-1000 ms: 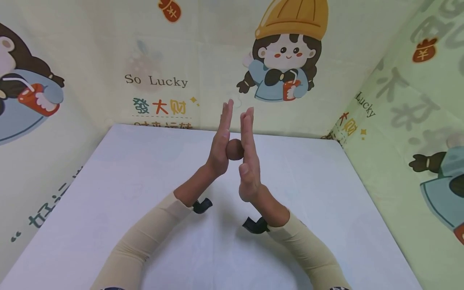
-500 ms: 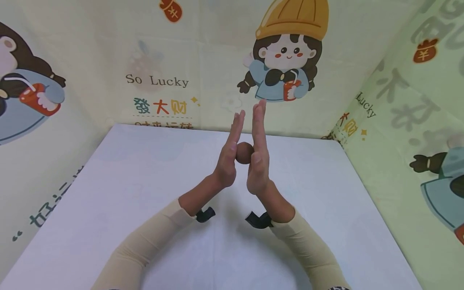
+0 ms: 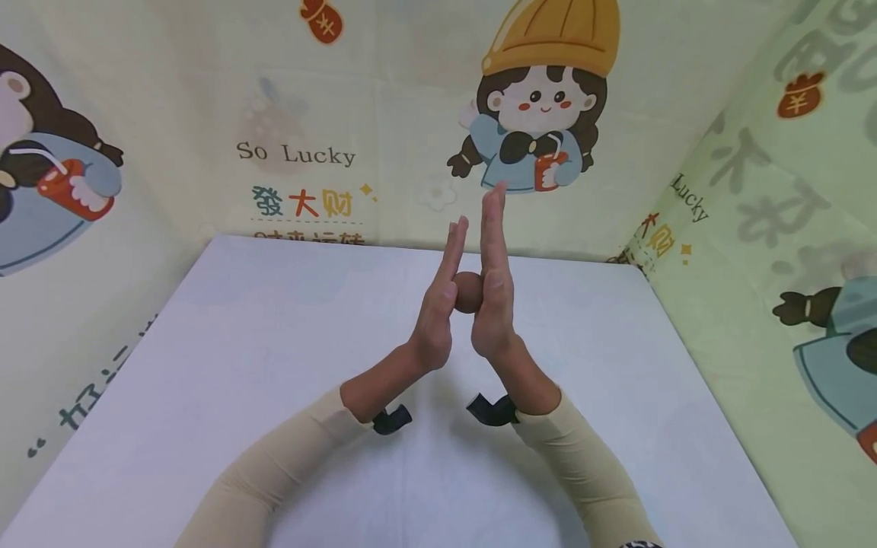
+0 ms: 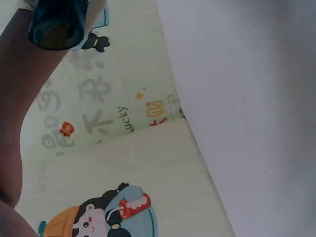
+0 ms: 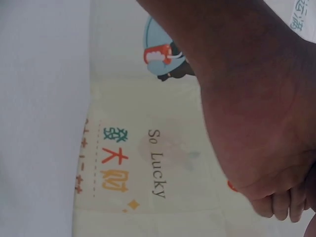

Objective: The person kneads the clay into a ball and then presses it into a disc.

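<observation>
A brown ball (image 3: 469, 292) sits between my two flat palms, raised above the white table in the head view. My left hand (image 3: 437, 312) touches its left side with straight fingers pointing up and away. On the other side my right hand (image 3: 496, 289) presses against it, also straight-fingered, its fingertips reaching higher in the picture than the left ones. Neither hand curls round the ball. The ball does not show in either wrist view. A bare forearm (image 4: 15, 89) fills the left edge of the left wrist view. A darkened hand (image 5: 261, 133) covers much of the right wrist view.
The white table (image 3: 308, 304) spreads beneath the forearms. Printed cloth walls (image 3: 397, 91) stand behind and at both sides. Dark straps (image 3: 392, 419) protrude under the wrists. A dark cylindrical piece (image 4: 58, 24) appears by the forearm in the left wrist view.
Both hands and the ball have shifted to the right. The left hand has slid back toward the person while the right hand has slid forward, so the right fingertips now lie farther out.
</observation>
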`<state>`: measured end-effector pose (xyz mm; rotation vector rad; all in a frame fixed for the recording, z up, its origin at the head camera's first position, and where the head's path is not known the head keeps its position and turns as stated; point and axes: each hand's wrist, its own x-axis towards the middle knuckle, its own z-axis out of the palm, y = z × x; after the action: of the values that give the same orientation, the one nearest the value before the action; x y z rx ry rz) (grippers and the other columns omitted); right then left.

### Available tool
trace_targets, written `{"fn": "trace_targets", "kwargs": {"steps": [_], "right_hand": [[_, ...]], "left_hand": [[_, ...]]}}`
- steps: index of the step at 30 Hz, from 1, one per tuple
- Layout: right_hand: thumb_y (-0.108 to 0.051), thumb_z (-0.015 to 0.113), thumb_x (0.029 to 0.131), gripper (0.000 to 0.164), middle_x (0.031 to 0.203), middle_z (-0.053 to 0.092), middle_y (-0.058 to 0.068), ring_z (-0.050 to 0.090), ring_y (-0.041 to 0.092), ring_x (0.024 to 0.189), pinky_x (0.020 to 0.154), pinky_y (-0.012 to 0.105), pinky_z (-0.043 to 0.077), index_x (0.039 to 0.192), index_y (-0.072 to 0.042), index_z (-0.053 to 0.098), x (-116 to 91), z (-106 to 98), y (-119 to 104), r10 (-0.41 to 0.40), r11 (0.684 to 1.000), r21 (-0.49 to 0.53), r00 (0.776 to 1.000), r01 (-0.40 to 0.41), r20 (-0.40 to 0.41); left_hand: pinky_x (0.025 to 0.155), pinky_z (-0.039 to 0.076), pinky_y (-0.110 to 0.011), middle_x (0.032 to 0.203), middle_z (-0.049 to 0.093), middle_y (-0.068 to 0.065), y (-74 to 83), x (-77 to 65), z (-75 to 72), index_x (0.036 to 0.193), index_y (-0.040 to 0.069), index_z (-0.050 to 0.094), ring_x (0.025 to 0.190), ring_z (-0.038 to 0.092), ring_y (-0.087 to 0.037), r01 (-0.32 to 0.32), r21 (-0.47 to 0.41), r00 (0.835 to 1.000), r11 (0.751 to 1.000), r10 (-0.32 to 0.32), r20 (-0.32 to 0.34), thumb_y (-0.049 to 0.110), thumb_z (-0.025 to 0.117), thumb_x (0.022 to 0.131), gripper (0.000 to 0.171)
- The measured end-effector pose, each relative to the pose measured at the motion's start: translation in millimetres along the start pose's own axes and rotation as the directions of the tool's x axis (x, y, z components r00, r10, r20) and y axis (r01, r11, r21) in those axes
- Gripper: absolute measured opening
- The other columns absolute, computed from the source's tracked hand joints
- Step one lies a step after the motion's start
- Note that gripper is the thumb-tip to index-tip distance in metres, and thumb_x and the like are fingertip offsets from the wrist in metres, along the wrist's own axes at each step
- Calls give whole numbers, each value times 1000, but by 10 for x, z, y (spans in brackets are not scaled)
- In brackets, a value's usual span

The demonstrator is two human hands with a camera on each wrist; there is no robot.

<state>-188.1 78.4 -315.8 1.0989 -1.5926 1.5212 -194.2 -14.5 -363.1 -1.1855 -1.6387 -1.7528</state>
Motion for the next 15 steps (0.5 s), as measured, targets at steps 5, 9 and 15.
{"fn": "trace_targets", "kwargs": {"steps": [5,9,15], "right_hand": [[-50,19,112,81,174,-5,23,0,34,161,127,55,2,161,14,8,-41,-22,72,29,999,18,1000,-29,-2],[-51,20,112,82,174,-2,22,2,31,161,127,53,4,161,13,9,-64,-34,125,58,997,47,998,-57,-9],[-48,20,113,79,174,-3,23,0,34,161,127,56,4,160,14,8,-106,-9,183,42,997,71,999,-42,6]], "left_hand": [[127,2,-53,174,7,-22,68,8,23,163,-11,8,160,-3,-40,-24,0,1000,1000,24,-5,43,16,111,75],[127,2,-53,174,6,-23,121,35,33,162,-12,8,160,-3,-39,-39,0,999,999,39,-4,44,16,110,77],[127,1,-54,173,6,-26,202,69,26,161,-15,7,161,-2,-37,-59,-3,998,998,59,-26,49,15,111,82]]}}
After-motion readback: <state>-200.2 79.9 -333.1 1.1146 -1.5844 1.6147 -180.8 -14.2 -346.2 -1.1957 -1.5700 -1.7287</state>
